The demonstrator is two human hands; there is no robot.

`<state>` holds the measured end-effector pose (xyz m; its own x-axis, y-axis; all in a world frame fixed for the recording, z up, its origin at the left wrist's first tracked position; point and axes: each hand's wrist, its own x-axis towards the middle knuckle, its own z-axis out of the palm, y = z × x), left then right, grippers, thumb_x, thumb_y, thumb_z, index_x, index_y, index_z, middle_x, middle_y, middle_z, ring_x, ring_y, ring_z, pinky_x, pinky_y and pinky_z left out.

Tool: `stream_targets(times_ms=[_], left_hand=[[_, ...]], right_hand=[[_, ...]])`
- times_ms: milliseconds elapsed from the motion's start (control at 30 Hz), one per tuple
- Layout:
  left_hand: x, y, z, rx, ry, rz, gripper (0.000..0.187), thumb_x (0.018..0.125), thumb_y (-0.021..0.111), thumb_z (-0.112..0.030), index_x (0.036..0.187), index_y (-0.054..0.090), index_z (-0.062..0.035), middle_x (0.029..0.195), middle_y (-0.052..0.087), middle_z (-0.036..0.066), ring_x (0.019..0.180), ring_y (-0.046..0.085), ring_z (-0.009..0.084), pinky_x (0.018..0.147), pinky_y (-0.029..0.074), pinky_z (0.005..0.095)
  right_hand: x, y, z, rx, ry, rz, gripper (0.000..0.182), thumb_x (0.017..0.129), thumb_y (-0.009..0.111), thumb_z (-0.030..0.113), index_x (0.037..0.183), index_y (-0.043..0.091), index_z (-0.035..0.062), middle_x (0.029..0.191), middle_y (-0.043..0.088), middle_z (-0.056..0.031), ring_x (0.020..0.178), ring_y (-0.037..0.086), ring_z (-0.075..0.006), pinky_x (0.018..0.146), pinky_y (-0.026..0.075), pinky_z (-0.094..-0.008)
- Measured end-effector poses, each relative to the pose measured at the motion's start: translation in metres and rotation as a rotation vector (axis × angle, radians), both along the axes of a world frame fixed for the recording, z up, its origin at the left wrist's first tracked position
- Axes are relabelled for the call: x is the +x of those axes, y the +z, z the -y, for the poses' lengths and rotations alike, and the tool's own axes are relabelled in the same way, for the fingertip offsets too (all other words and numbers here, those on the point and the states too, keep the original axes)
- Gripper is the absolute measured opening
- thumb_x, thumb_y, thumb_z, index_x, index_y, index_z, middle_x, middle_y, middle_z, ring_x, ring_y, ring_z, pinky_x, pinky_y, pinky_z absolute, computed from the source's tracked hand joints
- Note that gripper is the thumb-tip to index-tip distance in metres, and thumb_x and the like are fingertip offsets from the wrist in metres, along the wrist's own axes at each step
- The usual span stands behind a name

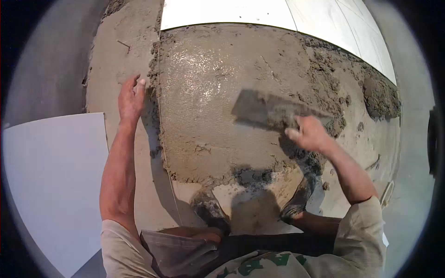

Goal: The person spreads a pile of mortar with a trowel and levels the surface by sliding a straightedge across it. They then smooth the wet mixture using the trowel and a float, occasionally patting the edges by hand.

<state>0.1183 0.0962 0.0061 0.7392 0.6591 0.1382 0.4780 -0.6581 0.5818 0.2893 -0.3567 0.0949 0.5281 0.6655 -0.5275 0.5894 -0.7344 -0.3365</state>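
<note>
My right hand (308, 133) is closed round the handle of a flat grey trowel (266, 110), whose blade points left over the mortar. Beneath it spreads a bed of wet mortar (199, 111), smooth and shiny at the upper left, rough and lumpy on the right. My left hand (131, 98) hangs above the bed's left edge with its fingers apart, holding nothing. Close to that hand, a thin string (160, 92) runs down along the mortar's left side.
White tiles (232, 13) border the mortar at the top, and another large pale tile (58, 185) lies at the lower left. A dark mortar heap (381, 98) sits at the right. My shoes (209, 207) are at the mortar's near edge.
</note>
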Motion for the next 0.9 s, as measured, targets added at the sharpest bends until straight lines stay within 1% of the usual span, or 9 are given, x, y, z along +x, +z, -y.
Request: stream_targets(times_ms=[67, 100, 233, 300, 400, 533, 700, 800, 900], left_hand=[[-0.002, 0.007, 0.004, 0.064, -0.049, 0.024, 0.039, 0.093, 0.057, -0.032, 0.119, 0.06, -0.0039, 0.116, 0.06, 0.019, 0.105, 0.06, 0.0328, 0.09, 0.047, 0.04], [-0.002, 0.009, 0.006, 0.088, -0.057, 0.019, 0.038, 0.093, 0.057, -0.032, 0.119, 0.06, -0.0046, 0.116, 0.06, 0.019, 0.105, 0.06, 0.0324, 0.088, 0.048, 0.0401], [-0.012, -0.003, -0.004, 0.062, -0.022, -0.035, 0.037, 0.093, 0.057, -0.032, 0.119, 0.06, -0.0056, 0.116, 0.06, 0.019, 0.105, 0.06, 0.0321, 0.086, 0.049, 0.04], [-0.019, -0.009, -0.008, 0.068, -0.005, -0.033, 0.038, 0.092, 0.057, -0.032, 0.119, 0.06, -0.0065, 0.116, 0.06, 0.018, 0.105, 0.06, 0.032, 0.085, 0.049, 0.0394], [-0.024, -0.016, -0.014, 0.027, -0.008, -0.003, 0.038, 0.092, 0.057, -0.033, 0.12, 0.06, -0.0068, 0.116, 0.06, 0.017, 0.106, 0.06, 0.0319, 0.087, 0.049, 0.0391], [-0.021, -0.017, -0.013, 0.049, 0.022, -0.053, 0.039, 0.092, 0.057, -0.033, 0.12, 0.06, -0.0065, 0.118, 0.06, 0.017, 0.108, 0.059, 0.0315, 0.09, 0.048, 0.0393], [-0.012, -0.01, 0.0, 0.037, -0.013, -0.088, 0.038, 0.092, 0.057, -0.032, 0.12, 0.06, -0.0057, 0.119, 0.06, 0.018, 0.11, 0.058, 0.0315, 0.093, 0.046, 0.0396], [-0.012, -0.015, -0.005, 0.065, -0.055, -0.057, 0.038, 0.093, 0.057, -0.032, 0.12, 0.06, -0.0056, 0.118, 0.06, 0.018, 0.109, 0.058, 0.0322, 0.092, 0.046, 0.0395], [-0.015, -0.012, -0.003, 0.037, -0.044, -0.034, 0.038, 0.093, 0.057, -0.032, 0.119, 0.06, -0.0049, 0.118, 0.06, 0.018, 0.109, 0.058, 0.0328, 0.092, 0.046, 0.0394]], right_hand=[[-0.033, -0.003, 0.004, 0.016, 0.171, -0.047, 0.042, 0.09, 0.055, 0.042, 0.102, 0.054, 0.0014, 0.07, 0.061, -0.0203, 0.067, 0.064, -0.0377, 0.064, 0.051, -0.0487], [-0.05, 0.005, -0.004, -0.156, 0.231, -0.1, 0.042, 0.093, 0.052, 0.041, 0.107, 0.051, 0.0016, 0.07, 0.061, -0.0189, 0.069, 0.064, -0.0383, 0.064, 0.051, -0.0476], [-0.093, -0.021, 0.011, -0.044, 0.419, -0.099, 0.031, 0.091, 0.053, 0.033, 0.095, 0.051, 0.0016, 0.068, 0.062, -0.0127, 0.066, 0.065, -0.0316, 0.06, 0.053, -0.0417], [-0.099, -0.032, 0.011, 0.204, 0.489, 0.145, 0.023, 0.084, 0.058, 0.025, 0.086, 0.053, 0.0022, 0.068, 0.063, -0.0112, 0.063, 0.066, -0.0277, 0.058, 0.053, -0.0384], [-0.095, -0.041, 0.001, 0.023, 0.383, 0.214, 0.019, 0.076, 0.06, 0.021, 0.079, 0.054, 0.0032, 0.067, 0.063, -0.0099, 0.063, 0.066, -0.0257, 0.059, 0.054, -0.0352], [-0.097, -0.048, -0.001, 0.147, 0.31, 0.274, 0.017, 0.074, 0.061, 0.017, 0.078, 0.055, 0.0026, 0.064, 0.063, -0.0114, 0.063, 0.066, -0.0269, 0.057, 0.054, -0.0377], [-0.089, -0.048, -0.017, 0.154, 0.291, 0.347, 0.028, 0.086, 0.061, 0.028, 0.078, 0.055, 0.0024, 0.06, 0.062, -0.0118, 0.056, 0.065, -0.0273, 0.051, 0.053, -0.0372], [-0.077, -0.043, -0.035, 0.026, 0.264, 0.377, 0.029, 0.087, 0.06, 0.029, 0.078, 0.054, 0.0021, 0.057, 0.061, -0.0116, 0.053, 0.064, -0.0269, 0.05, 0.052, -0.0371], [-0.068, -0.048, -0.04, 0.116, 0.259, 0.383, 0.03, 0.087, 0.061, 0.029, 0.078, 0.054, 0.0018, 0.055, 0.06, -0.0121, 0.052, 0.063, -0.0279, 0.049, 0.051, -0.0387]])
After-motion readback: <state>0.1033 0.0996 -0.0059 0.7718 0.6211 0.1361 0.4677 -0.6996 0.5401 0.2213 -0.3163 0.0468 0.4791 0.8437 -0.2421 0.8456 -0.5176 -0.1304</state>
